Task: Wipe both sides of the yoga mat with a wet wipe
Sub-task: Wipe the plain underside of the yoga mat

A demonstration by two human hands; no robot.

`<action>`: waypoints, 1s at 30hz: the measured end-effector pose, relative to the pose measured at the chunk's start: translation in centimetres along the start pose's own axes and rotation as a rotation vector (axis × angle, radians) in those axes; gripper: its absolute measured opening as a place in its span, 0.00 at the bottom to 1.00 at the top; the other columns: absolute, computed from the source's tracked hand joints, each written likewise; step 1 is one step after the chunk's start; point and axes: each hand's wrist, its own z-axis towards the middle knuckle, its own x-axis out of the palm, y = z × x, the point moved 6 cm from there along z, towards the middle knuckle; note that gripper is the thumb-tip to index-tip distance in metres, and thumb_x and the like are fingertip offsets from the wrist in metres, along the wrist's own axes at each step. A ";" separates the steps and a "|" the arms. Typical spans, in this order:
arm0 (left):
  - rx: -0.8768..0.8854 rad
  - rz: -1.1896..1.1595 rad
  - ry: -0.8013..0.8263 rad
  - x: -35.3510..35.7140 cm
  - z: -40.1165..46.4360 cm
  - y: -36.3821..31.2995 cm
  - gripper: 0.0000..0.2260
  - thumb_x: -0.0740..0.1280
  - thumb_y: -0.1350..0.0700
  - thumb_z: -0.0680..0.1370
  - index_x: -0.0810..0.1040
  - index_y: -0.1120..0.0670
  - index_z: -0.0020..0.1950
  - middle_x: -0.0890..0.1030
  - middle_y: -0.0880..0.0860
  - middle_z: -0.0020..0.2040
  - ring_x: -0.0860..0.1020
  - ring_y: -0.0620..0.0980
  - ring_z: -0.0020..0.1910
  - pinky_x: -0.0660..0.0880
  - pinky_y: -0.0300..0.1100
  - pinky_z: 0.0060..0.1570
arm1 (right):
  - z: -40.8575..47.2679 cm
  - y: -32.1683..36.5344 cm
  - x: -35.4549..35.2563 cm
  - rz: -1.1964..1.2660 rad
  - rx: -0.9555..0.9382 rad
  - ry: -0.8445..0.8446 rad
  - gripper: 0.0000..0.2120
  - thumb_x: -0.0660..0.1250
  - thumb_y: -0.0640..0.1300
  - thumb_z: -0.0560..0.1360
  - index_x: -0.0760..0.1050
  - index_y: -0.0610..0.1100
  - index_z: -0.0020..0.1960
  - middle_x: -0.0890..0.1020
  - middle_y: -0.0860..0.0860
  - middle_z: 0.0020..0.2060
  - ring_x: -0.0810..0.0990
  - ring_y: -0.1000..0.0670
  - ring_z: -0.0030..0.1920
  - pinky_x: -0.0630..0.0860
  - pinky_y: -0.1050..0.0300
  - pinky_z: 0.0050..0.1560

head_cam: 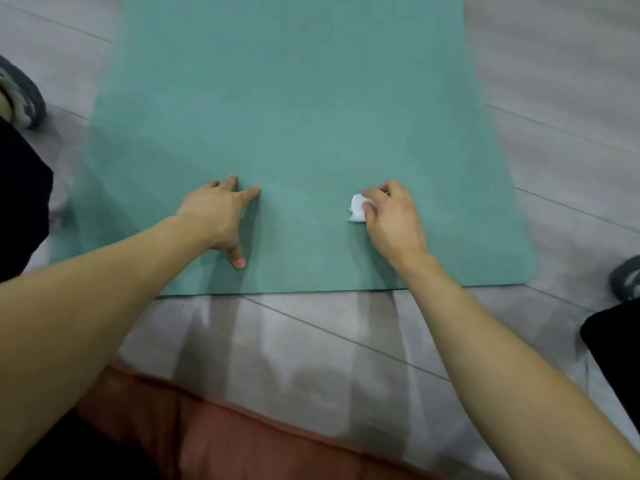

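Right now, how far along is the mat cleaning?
Done: the teal yoga mat lies flat on the floor. In hand: the right hand holds a crumpled wet wipe on it; the left hand presses it down. Left: flipping it; wiped area cannot be told.

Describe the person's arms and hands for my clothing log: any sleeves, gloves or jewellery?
Both forearms are bare up to the picture's edge: no sleeves show. The left hand and right hand wear no gloves, and no watch or bracelet shows at either wrist. No rings show on the visible fingers, though the picture is somewhat blurred.
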 end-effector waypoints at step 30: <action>-0.003 0.015 -0.023 1.3 1.1 0.9 0.77 0.82 0.28 0.42 0.45 0.37 0.84 0.53 0.55 0.85 0.60 0.63 0.81 0.69 0.59 0.74 | 4.8 -11.5 -3.1 -0.103 0.168 -0.198 0.12 0.62 0.44 0.79 0.82 0.40 0.53 0.77 0.42 0.52 0.78 0.38 0.55 0.71 0.53 0.51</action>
